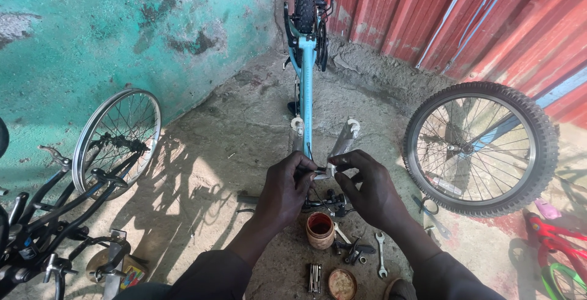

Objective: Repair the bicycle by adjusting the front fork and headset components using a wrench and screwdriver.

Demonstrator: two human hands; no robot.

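Head view, centre of frame: left hand (pixel 282 191) and right hand (pixel 369 190) meet over an upturned light-blue bicycle frame (pixel 306 74) that runs from the centre to the top edge; both pinch a small metal part (pixel 322 170) between fingertips, just beside the silver fork leg (pixel 344 142). Below the hands, on the concrete floor (pixel 238 123): an open round jar (pixel 320 230) with red contents, its round lid (pixel 342 283) lower down, a spanner (pixel 381 254), a folding multi-tool (pixel 314 277). Right of frame: a knobby-tyred wheel (pixel 481 148) leaning at a red corrugated wall (pixel 428 13). Left: a bare-rimmed spoked wheel (pixel 117 139) against a worn turquoise wall (pixel 110 31). Lower left: dark bicycle parts and a small yellow package (pixel 133 272), print unreadable.
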